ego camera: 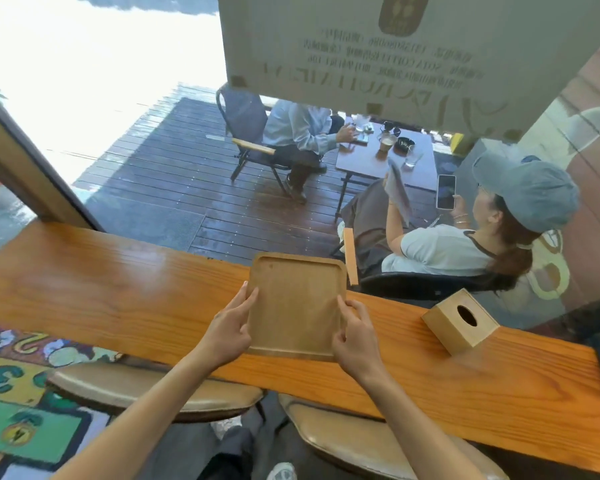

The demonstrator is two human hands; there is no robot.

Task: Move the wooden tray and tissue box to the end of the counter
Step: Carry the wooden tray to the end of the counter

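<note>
**Both hands grip the wooden tray on the counter**

The left hand (230, 330) and right hand (354, 336) hold the wooden tray (296, 304) by its opposite side edges, fingers curled over the rims, thumbs on top. The tray lies between them on the counter (118, 292). The tissue box (460, 321) stands well apart, beyond the right hand's fingers.

stools (160, 389) below counter | patio table (385, 161) outside | painted floor (21, 410)
</note>
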